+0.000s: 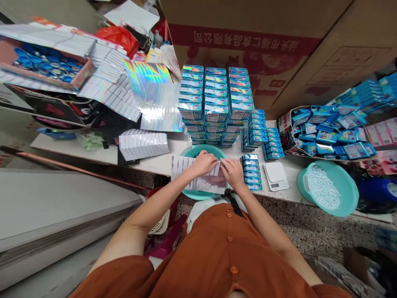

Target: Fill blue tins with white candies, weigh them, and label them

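Observation:
A sheet of white stickers (182,164) on clear backing lies tilted over a teal basin (200,196). My left hand (205,163) is closed on the sheet's upper part, fingers bent over the stickers. At the sheet's right end, my right hand (232,171) pinches the edge, its fingertips close to those of my left hand. The lower part of the sheet is bare and see-through. My fingers hide whatever small piece may lie between them. Just right of my right hand stands a row of small blue boxes (252,174).
Tall stacks of blue boxes (216,111) stand behind the basin. To the right are a white scale (276,176), a teal bowl of white pellets (324,188) and a carton of blue packs (328,136). Leftward lie more sticker sheets (144,145) and a box of blue caps (46,66).

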Tool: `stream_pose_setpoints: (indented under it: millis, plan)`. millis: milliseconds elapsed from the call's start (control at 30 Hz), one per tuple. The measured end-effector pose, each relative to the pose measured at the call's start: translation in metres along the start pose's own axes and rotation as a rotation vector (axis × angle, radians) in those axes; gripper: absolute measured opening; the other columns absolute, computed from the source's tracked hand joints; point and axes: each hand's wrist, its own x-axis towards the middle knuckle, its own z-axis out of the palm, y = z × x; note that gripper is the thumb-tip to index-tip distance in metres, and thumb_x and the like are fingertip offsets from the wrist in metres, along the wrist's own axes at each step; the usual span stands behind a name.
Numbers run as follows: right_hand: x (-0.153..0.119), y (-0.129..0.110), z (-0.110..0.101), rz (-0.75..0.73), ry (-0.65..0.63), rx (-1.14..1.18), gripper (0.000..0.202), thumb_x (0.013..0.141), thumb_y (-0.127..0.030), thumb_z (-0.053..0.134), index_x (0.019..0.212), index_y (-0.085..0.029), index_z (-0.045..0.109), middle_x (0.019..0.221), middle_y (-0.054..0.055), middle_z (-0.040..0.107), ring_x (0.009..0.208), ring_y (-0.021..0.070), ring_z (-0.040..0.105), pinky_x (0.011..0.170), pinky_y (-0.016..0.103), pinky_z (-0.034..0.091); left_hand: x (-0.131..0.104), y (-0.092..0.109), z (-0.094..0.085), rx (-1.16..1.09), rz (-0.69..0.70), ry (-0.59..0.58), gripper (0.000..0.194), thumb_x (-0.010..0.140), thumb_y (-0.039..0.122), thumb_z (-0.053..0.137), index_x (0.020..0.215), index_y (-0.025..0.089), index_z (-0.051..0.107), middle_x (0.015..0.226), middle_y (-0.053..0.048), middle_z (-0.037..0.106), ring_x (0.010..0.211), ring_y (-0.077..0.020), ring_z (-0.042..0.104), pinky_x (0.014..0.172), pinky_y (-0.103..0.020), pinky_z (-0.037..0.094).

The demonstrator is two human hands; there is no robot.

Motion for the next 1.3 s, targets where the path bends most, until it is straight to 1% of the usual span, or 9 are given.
stream_pose_setpoints:
  millis: [133, 433, 633, 800, 933, 1100, 1167, 1200, 1300]
  plan:
    - [-0.003, -0.014, 0.007, 0.002, 0.046, -0.019, 0.031, 0.092, -0.028, 0.047, 0.12, -0.022, 0.06, 0.11, 0.008, 0.066, 0.105, 0.0225, 0.056, 0.094, 0.04, 0.042, -0.011, -0.001, -0.005, -0.031, -0.019, -0.002, 0.036, 0.093, 0.032, 0.037, 0.087, 0.017, 0.07, 0.086, -0.008, 0.07, 0.083, -0.0198, 0.061, 0.081, -0.035, 0.034]
    - [-0.01, -0.035, 0.019, 0.015, 0.124, 0.124, 0.028, 0.09, -0.031, 0.051, 0.114, -0.026, 0.065, 0.118, 0.006, 0.065, 0.11, 0.0232, 0.059, 0.098, 0.042, 0.046, -0.031, -0.014, -0.009, -0.118, -0.059, 0.016, 0.033, 0.09, 0.03, 0.042, 0.086, 0.019, 0.073, 0.087, -0.008, 0.074, 0.081, -0.0212, 0.065, 0.077, -0.032, 0.04]
    - [-0.008, -0.039, 0.024, -0.004, 0.168, 0.142, 0.025, 0.09, -0.026, 0.051, 0.11, -0.025, 0.066, 0.117, 0.006, 0.065, 0.109, 0.022, 0.06, 0.099, 0.041, 0.047, -0.032, -0.02, -0.014, -0.136, -0.076, -0.008, 0.032, 0.089, 0.03, 0.044, 0.085, 0.02, 0.074, 0.087, -0.008, 0.074, 0.08, -0.0217, 0.065, 0.075, -0.032, 0.04]
    - [-0.006, -0.035, 0.02, -0.008, 0.158, 0.11, 0.021, 0.091, -0.023, 0.047, 0.098, -0.023, 0.068, 0.112, 0.007, 0.067, 0.105, 0.0211, 0.06, 0.094, 0.041, 0.048, -0.025, -0.02, -0.01, -0.098, -0.024, -0.011, 0.033, 0.089, 0.028, 0.042, 0.08, 0.018, 0.072, 0.084, -0.009, 0.072, 0.081, -0.0219, 0.064, 0.079, -0.035, 0.037]
    - [-0.009, -0.026, 0.012, 0.021, 0.094, 0.115, 0.02, 0.091, -0.025, 0.048, 0.094, -0.024, 0.068, 0.104, 0.006, 0.068, 0.101, 0.0208, 0.059, 0.091, 0.04, 0.048, -0.011, -0.024, 0.001, -0.015, -0.012, 0.007, 0.035, 0.09, 0.027, 0.039, 0.079, 0.016, 0.07, 0.081, -0.011, 0.07, 0.079, -0.0227, 0.062, 0.08, -0.038, 0.035]
    - [-0.02, -0.003, -0.008, 0.059, 0.023, 0.167, 0.019, 0.09, -0.027, 0.05, 0.093, -0.025, 0.068, 0.092, 0.004, 0.07, 0.091, 0.0199, 0.06, 0.085, 0.037, 0.048, 0.014, -0.052, 0.028, 0.104, -0.101, -0.025, 0.035, 0.089, 0.028, 0.038, 0.078, 0.015, 0.069, 0.082, -0.013, 0.069, 0.08, -0.0253, 0.061, 0.081, -0.042, 0.035]
    - [-0.026, 0.014, -0.019, 0.168, 0.068, 0.178, 0.019, 0.09, -0.03, 0.05, 0.089, -0.025, 0.068, 0.088, 0.004, 0.069, 0.088, 0.0199, 0.061, 0.083, 0.037, 0.048, 0.021, -0.063, 0.04, 0.133, -0.165, -0.025, 0.032, 0.088, 0.026, 0.04, 0.08, 0.015, 0.069, 0.084, -0.016, 0.067, 0.086, -0.029, 0.06, 0.083, -0.045, 0.035]
    - [-0.029, 0.024, -0.024, 0.252, 0.108, 0.176, 0.02, 0.089, -0.032, 0.05, 0.087, -0.024, 0.069, 0.086, 0.004, 0.069, 0.086, 0.02, 0.061, 0.083, 0.037, 0.047, 0.023, -0.065, 0.044, 0.141, -0.205, 0.008, 0.029, 0.087, 0.026, 0.042, 0.085, 0.014, 0.068, 0.089, -0.017, 0.066, 0.092, -0.0315, 0.058, 0.084, -0.046, 0.035]
    - [-0.037, 0.057, -0.039, 0.566, 0.238, 0.201, 0.023, 0.085, -0.038, 0.053, 0.083, -0.021, 0.069, 0.082, 0.005, 0.069, 0.078, 0.0189, 0.061, 0.078, 0.034, 0.048, 0.026, -0.057, 0.055, 0.1, -0.289, 0.18, 0.03, 0.084, 0.026, 0.05, 0.108, 0.013, 0.061, 0.113, -0.021, 0.059, 0.11, -0.036, 0.049, 0.09, -0.048, 0.035]
